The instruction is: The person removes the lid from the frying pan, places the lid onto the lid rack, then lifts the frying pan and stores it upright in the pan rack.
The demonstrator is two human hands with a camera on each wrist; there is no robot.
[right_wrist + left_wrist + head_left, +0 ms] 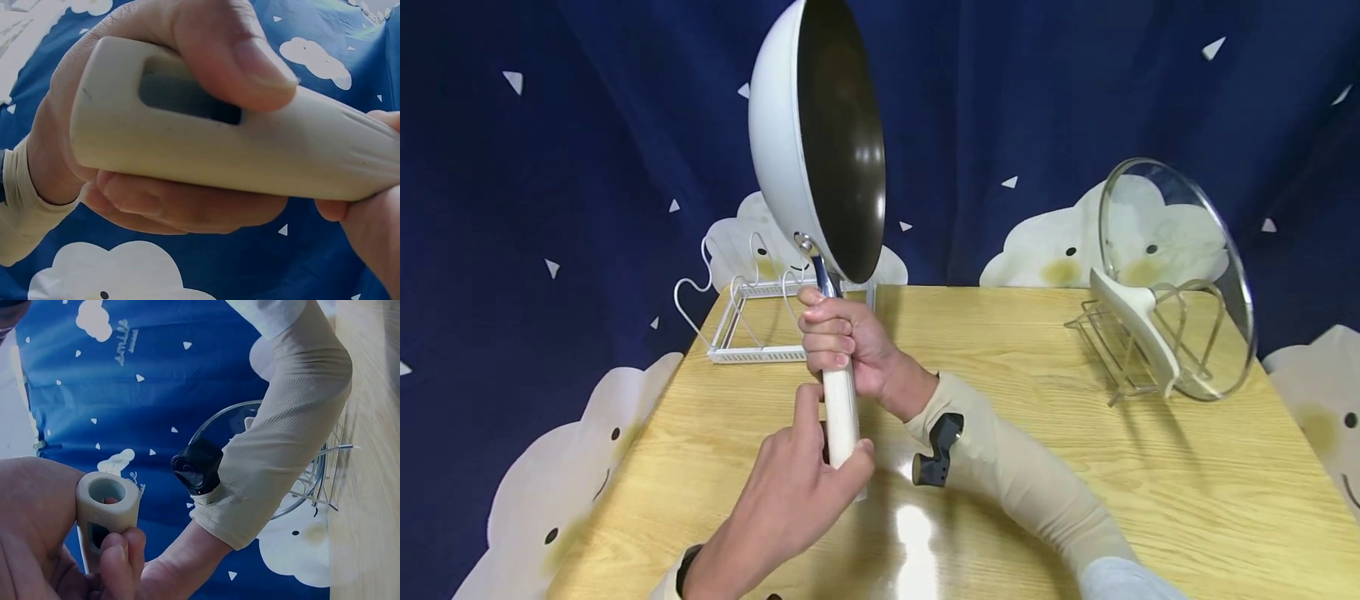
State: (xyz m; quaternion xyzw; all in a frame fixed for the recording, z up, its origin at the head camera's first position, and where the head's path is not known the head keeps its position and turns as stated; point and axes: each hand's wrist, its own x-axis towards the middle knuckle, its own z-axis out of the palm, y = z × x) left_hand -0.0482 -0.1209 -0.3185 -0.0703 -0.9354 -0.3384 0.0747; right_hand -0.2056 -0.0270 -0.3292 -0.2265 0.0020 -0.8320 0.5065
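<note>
A deep wok [775,125], white outside and dark inside, is held upright above the table with its bowl at the top and its handle pointing down. My right hand [868,346] grips the upper part of the pale handle [841,408], just below the metal joint. Lower down, my left hand [782,483] holds the handle's end between thumb and fingers. In the right wrist view, the left thumb lies over a slot in the handle [300,144], with fingers beneath. The left wrist view shows the hollow round end of the handle [128,503].
A white wire rack [752,357] stands at the table's back left. At the right, a metal wire rack [1120,367] carries a tilted glass lid [1246,292] with a long white handle piece [1138,321]. A dark blue curtain [962,100] hangs behind the wooden table [1000,350].
</note>
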